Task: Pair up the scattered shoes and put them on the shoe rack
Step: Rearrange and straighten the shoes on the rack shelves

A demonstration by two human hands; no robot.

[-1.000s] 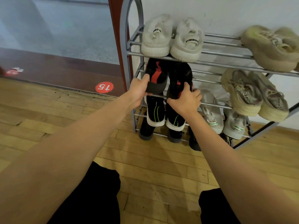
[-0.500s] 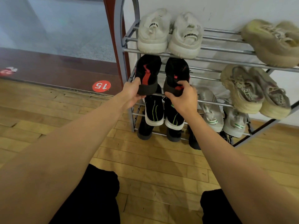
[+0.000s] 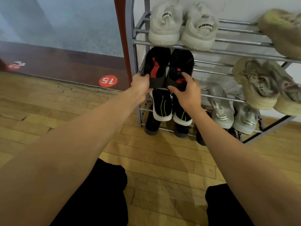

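Note:
A grey metal shoe rack (image 3: 241, 53) stands against the white wall. On its second shelf at the left lie two black shoes with red marks, heels toward me. My left hand (image 3: 140, 85) grips the heel of the left black-and-red shoe (image 3: 156, 66). My right hand (image 3: 187, 91) holds the heel of the right black-and-red shoe (image 3: 180, 67). Both shoes rest side by side on the shelf bars.
White sneakers (image 3: 182, 25) sit on the top shelf, beige sneakers (image 3: 263, 85) at the right, black shoes with green stripes (image 3: 164, 103) and grey-white sneakers (image 3: 232, 111) lower down. A red "15" sticker (image 3: 108, 81) marks the dark sill. Wooden floor lies below.
Both hands have pushed the black-and-red pair further back and up onto the second shelf; the shoes now lie flat on the bars, and my fingers have slid to the heels.

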